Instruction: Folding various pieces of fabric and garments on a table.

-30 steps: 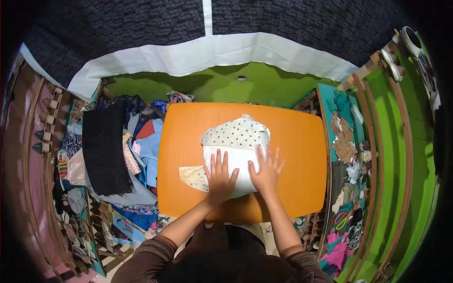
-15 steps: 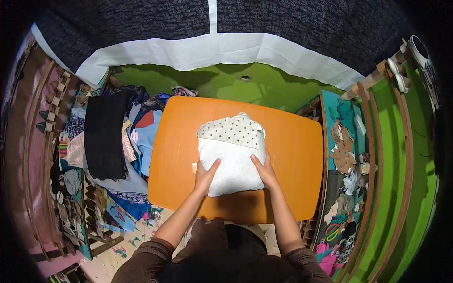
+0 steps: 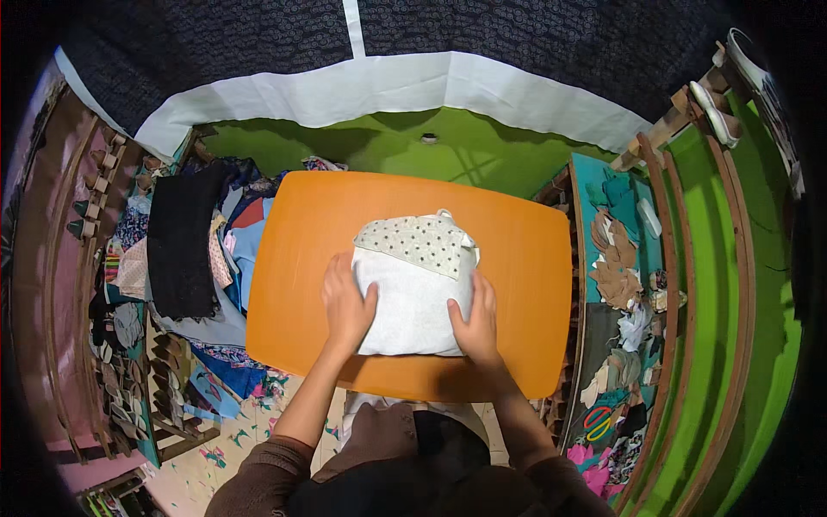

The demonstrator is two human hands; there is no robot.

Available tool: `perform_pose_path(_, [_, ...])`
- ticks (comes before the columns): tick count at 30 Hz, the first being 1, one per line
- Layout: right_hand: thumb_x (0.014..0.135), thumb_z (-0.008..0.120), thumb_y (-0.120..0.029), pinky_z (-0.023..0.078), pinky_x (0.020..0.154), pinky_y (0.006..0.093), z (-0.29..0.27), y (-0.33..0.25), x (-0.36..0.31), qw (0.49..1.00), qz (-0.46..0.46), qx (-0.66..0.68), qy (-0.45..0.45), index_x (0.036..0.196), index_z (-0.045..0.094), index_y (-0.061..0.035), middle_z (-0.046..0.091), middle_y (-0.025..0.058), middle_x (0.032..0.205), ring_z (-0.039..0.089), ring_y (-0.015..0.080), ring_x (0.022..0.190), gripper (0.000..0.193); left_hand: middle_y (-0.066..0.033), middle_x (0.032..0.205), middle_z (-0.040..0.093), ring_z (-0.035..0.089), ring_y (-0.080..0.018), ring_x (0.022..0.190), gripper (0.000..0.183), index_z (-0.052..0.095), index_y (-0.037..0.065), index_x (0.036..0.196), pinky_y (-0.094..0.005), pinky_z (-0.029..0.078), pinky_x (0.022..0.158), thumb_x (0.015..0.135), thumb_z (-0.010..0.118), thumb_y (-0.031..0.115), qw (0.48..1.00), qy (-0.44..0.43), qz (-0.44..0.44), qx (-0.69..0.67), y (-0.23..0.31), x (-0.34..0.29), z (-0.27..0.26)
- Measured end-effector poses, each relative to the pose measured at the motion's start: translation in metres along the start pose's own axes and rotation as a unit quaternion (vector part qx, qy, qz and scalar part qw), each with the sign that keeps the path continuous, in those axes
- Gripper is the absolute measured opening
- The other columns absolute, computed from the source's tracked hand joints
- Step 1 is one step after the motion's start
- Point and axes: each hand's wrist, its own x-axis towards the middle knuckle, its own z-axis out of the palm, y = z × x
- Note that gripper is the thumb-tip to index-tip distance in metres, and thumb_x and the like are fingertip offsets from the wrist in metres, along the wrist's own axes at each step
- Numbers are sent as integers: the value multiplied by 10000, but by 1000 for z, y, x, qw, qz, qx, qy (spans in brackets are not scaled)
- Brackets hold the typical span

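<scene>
A folded white cloth bundle [image 3: 403,310] lies on the orange table [image 3: 297,241] in front of me. A pale flap with dark dots [image 3: 418,241] covers its far part, and a small loop sticks up at the far edge. My left hand [image 3: 347,303] is open along the bundle's left side, fingers stretched away from me and thumb by the cloth. On the other side my right hand [image 3: 476,320] is open too, its thumb over the near right edge. Whether either palm still touches the cloth is hard to tell.
Left of the table is a heap of clothes with a black cloth [image 3: 183,246] on top. To the right, a shelf holds brown fabric pieces [image 3: 614,263] and scissors with red and yellow-green handles [image 3: 598,422]. Cloth scraps [image 3: 215,457] litter the floor at left.
Both hands have loosened from the bundle's sides and their fingers have straightened. The bundle, held between them before, now rests on the table. The view has shifted slightly.
</scene>
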Motion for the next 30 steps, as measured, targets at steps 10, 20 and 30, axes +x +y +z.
perform_pose_path(10, [870, 478, -206, 371, 941, 415, 15, 17, 124, 975, -190, -109, -38, 1226, 504, -115, 492, 138, 1228, 417, 321, 1182, 368, -205, 1403, 232, 225, -375, 1292, 710, 301, 76, 1350, -572, 163, 1012, 793, 549, 441, 972, -59, 175, 149, 51, -24, 39])
perform_pose_path(20, [851, 528, -231, 455, 755, 436, 2, 15, 189, 980, -46, -186, 56, 1245, 448, -95, 517, 155, 1076, 542, 352, 930, 424, -196, 1391, 275, 243, -370, 1291, 649, 349, 90, 1326, -553, 172, 1018, 808, 529, 437, 971, -65, 178, 149, 48, -31, 37])
perform_pose_path(30, [883, 430, -205, 389, 919, 410, 17, 79, 146, 958, 90, -159, -222, 1062, 571, 15, 552, 195, 1124, 506, 348, 1049, 316, -206, 1396, 259, 242, -384, 1285, 638, 348, 87, 1329, -556, 155, 1019, 832, 494, 458, 978, -84, 120, 147, 47, -9, 35])
